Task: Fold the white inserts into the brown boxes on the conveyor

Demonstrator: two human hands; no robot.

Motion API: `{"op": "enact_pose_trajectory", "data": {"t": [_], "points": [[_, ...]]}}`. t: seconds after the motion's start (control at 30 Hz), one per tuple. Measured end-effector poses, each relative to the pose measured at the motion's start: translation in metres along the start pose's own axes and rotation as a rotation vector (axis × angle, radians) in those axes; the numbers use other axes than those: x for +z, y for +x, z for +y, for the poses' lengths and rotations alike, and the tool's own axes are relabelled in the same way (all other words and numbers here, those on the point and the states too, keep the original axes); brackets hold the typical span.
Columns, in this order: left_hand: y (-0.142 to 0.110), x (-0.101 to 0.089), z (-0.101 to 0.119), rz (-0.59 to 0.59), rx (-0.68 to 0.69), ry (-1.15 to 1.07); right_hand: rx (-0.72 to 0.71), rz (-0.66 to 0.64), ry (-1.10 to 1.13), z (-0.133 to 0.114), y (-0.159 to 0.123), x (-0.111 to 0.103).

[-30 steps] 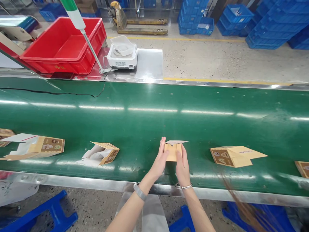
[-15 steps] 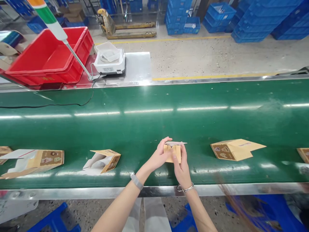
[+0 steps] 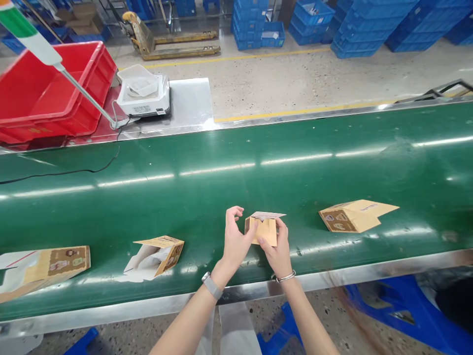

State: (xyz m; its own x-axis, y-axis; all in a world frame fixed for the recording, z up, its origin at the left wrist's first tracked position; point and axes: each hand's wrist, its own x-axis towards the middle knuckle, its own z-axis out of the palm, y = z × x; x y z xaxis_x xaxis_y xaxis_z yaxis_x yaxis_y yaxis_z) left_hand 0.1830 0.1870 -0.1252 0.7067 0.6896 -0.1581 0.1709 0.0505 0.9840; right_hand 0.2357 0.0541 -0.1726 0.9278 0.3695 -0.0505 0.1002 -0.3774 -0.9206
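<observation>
A small tan cardboard box [image 3: 266,232] is between my hands, just above or on the green conveyor belt [image 3: 207,197]; I cannot tell which. One flap stands out at its far edge, and folded flaps face me. My right hand [image 3: 279,252] grips the box's right side, thumb on the near face. At the left, my left hand [image 3: 235,241] has its fingers lifted and apart, and only the thumb touches the front flap. An open-ended box [image 3: 172,256] lies to the left. Another printed box [image 3: 343,219] with an extended flap lies to the right.
A further printed box [image 3: 68,261] lies at the far left of the belt. Across the belt stand a red bin [image 3: 84,108], a white scale [image 3: 144,101] and a signal-light pole [image 3: 86,93]. A metal rail [image 3: 177,304] edges the near side. Blue stools are below.
My left hand has opened and shifted left, its fingers coming away from the box. My right hand keeps its hold. The view has turned slightly, shifting the background left.
</observation>
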Motion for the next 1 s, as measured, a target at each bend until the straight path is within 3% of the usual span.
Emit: {"op": "enact_pose_trajectory", "data": {"t": [0.13, 0.23, 0.3, 0.4, 0.5, 0.6, 0.77, 0.9, 1.0], "points": [[-0.007, 0.015, -0.011, -0.204, -0.163, -0.121, -0.030, 0.013, -0.027, 0.007, 0.000, -0.003], [-0.005, 0.028, -0.013, -0.220, -0.204, -0.160, -0.048, 0.003, -0.062, 0.013, -0.001, -0.007], [-0.001, 0.028, -0.010, -0.275, -0.193, -0.116, -0.060, 0.007, -0.084, 0.015, 0.001, -0.011], [0.009, 0.009, 0.000, -0.527, -0.071, -0.008, -0.102, -0.019, -0.119, 0.013, 0.005, -0.021], [0.024, -0.013, 0.007, -0.749, 0.179, 0.116, -0.151, -0.185, -0.107, 0.005, 0.014, -0.036], [0.035, -0.020, 0.014, -0.751, 0.338, 0.233, -0.233, -0.344, -0.099, -0.005, 0.025, -0.054], [0.034, -0.009, 0.020, -0.692, 0.392, 0.283, -0.328, -0.330, -0.134, -0.013, 0.035, -0.074], [0.029, -0.007, 0.009, -0.614, 0.394, 0.254, -0.292, -0.389, -0.130, -0.013, 0.038, -0.081], [0.025, -0.012, -0.002, -0.593, 0.476, 0.365, -0.328, -0.418, -0.200, -0.009, 0.038, -0.086]]}}
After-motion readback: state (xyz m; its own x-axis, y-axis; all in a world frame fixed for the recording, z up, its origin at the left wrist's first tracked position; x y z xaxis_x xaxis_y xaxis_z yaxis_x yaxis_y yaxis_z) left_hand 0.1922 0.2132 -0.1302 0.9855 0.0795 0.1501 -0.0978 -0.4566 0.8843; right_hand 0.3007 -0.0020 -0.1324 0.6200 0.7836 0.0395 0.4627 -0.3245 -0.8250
